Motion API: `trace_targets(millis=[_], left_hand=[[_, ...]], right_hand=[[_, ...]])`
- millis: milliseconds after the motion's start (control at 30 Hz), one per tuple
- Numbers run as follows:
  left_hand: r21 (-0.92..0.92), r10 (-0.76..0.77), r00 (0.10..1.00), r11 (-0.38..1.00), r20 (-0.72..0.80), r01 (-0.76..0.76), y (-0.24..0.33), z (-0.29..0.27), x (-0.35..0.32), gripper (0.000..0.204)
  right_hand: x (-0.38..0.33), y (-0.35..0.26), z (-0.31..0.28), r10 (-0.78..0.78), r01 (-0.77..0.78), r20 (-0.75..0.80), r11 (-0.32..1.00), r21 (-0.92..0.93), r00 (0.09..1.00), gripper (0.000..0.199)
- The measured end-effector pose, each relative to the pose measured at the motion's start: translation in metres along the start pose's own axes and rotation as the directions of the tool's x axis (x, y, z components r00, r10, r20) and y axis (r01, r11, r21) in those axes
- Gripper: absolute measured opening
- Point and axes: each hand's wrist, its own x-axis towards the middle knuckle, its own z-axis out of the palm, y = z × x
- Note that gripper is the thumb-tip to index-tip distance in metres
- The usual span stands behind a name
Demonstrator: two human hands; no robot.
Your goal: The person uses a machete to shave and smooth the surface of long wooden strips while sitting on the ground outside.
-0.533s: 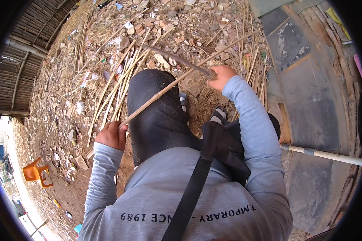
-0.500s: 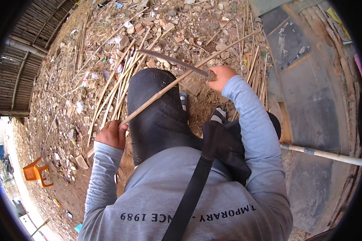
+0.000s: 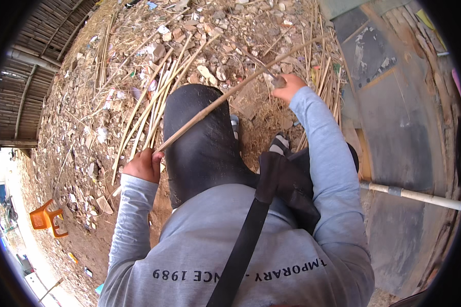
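A long bamboo strip (image 3: 200, 116) slants across my left thigh, from beside my hip up to the far right. My left hand (image 3: 143, 165) is closed round its near end. The fingers of my right hand (image 3: 290, 87) wrap the wooden handle of a machete (image 3: 267, 70). Its blade points to the far left and appears nearly edge-on, crossing the strip close to the handle; whether it touches the strip I cannot tell. Beyond my left knee lies a loose bundle of split bamboo strips (image 3: 149, 110).
More strips (image 3: 327, 84) lie at the right on stony, littered ground. Dark panels (image 3: 394, 133) with a pale pole (image 3: 417, 197) run along the right. An orange plastic chair (image 3: 47, 219) stands at the left, below a bamboo-slat wall (image 3: 23, 87). My feet (image 3: 279, 144) are between the knees.
The machete has turned from showing its broad side to nearly edge-on, its tip swinging to the right. My right hand has shifted slightly right; my left hand keeps its hold on the strip.
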Motion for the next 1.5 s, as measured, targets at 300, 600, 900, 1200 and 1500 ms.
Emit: trace_targets(millis=[300,600,900,1200,1500], left_hand=[[-0.057,0.051,0.997,0.997,-0.055,-0.054,0.007,-0.014,-0.001,0.034],[0.012,0.064,0.997,0.998,-0.046,-0.064,0.001,-0.009,0.001,0.035],[0.052,0.029,1.000,0.998,0.002,-0.029,-0.002,-0.003,-0.002,0.038],[0.061,0.051,0.998,0.997,-0.032,-0.049,0.000,0.000,0.002,0.041],[0.105,0.027,1.000,0.994,-0.016,-0.025,0.002,-0.004,0.002,0.038]], right_hand=[[-0.006,-0.012,0.013,-0.229,0.259,0.151,0.939,-0.226,0.962,0.039],[-0.013,-0.018,0.008,-0.227,0.243,0.096,0.948,-0.204,0.969,0.036],[-0.023,-0.027,0.010,-0.248,0.250,0.038,0.944,-0.213,0.968,0.034],[-0.027,-0.037,-0.004,-0.056,0.072,0.081,0.973,-0.218,0.995,0.030],[-0.018,-0.013,0.007,-0.156,0.157,0.018,0.967,-0.200,0.988,0.035]])
